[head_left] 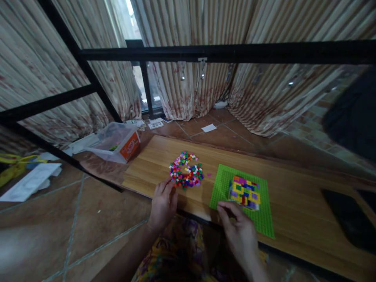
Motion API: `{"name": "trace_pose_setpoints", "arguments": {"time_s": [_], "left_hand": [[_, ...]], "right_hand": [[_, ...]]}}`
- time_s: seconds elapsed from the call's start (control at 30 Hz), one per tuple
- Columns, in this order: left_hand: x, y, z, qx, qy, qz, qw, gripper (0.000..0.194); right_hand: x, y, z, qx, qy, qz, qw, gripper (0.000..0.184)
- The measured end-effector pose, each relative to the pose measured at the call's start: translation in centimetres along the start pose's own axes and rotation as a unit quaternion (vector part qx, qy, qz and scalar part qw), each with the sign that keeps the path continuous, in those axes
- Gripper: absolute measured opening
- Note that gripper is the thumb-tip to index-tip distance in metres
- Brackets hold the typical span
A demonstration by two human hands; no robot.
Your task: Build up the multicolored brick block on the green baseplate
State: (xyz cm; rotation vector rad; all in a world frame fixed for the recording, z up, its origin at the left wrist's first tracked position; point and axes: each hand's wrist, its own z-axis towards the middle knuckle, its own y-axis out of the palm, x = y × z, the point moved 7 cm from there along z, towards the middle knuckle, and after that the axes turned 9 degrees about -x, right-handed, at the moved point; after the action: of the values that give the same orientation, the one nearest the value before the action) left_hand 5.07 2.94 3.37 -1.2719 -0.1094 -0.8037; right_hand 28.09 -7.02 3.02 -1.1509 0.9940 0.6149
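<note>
Head view shows the left hand (pixel 162 203) at the near edge of a loose ring of small bricks (pixel 188 182) on the table (pixel 143 168), fingers curled; whether they pinch a brick cannot be told. The right hand (pixel 241 229) is half-curled over the near edge of the green baseplate (pixel 220 184); its grip is unclear too. On the baseplate sits a multicoloured block (pixel 244 192), just beyond the right hand.
</note>
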Motion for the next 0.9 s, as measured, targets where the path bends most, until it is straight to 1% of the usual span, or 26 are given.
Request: {"name": "trace_pose_setpoints", "arguments": {"time_s": [0.07, 0.17, 0.33, 0.47, 0.6, 0.73, 0.83, 0.9], "left_hand": [[-0.8, 0.1, 0.2, 0.001, -0.013, 0.007, 1.000, 0.036], [-1.8, 0.3, 0.4, -0.011, -0.029, 0.006, 0.999, 0.038], [-2.5, 0.6, 0.3, -0.032, -0.035, -0.017, 0.999, 0.041], [-2.6, 0.6, 0.1, -0.041, -0.035, -0.025, 0.998, 0.042], [-2.7, 0.8, 0.0, -0.038, -0.034, -0.017, 0.999, 0.043], [-2.9, 0.9, 0.0, -0.037, -0.031, -0.018, 0.999, 0.042], [-2.8, 0.6, 0.1, -0.029, -0.036, -0.039, 0.998, 0.040], [-2.3, 0.1, 0.2, -0.022, -0.042, -0.072, 0.996, 0.038]], "right_hand": [[-0.5, 1.9, 1.3, -0.032, -0.021, -0.038, 0.999, 0.024], [-0.7, 3.8, 3.7, -0.036, -0.052, -0.095, 0.994, 0.026], [-0.8, 5.7, 8.0, -0.033, -0.094, -0.181, 0.979, 0.030], [-0.7, 6.8, 10.0, -0.059, -0.110, -0.223, 0.967, 0.030], [-0.6, 7.3, 10.7, -0.068, -0.105, -0.240, 0.963, 0.026], [-0.4, 7.3, 10.8, -0.073, -0.097, -0.235, 0.964, 0.024], [-0.5, 6.7, 10.2, -0.061, -0.087, -0.207, 0.973, 0.024], [-0.8, 6.1, 9.4, -0.049, -0.069, -0.159, 0.984, 0.024]]}}
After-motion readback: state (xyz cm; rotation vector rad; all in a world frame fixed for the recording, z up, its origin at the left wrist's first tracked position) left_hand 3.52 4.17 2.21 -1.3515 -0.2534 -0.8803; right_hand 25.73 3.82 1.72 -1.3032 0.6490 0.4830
